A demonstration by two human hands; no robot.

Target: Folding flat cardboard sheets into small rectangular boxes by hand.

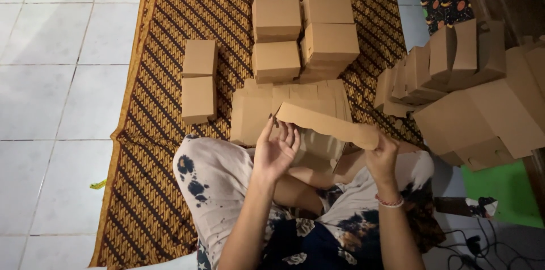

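I sit cross-legged on a brown patterned cloth [164, 48]. Both hands hold a flat brown cardboard box blank [326, 123] above my lap. My left hand [276, 148] touches its left end with the fingers spread and the palm up. My right hand [382, 156] grips its right end. A stack of flat cardboard blanks [255, 108] lies on the cloth just beyond my hands.
Several folded cardboard boxes [276, 17] stand on the cloth ahead, two more [198, 80] at the left. A leaning pile of partly folded boxes [454, 71] fills the right. White floor tiles [51, 77] lie to the left, cables [482, 247] at the lower right.
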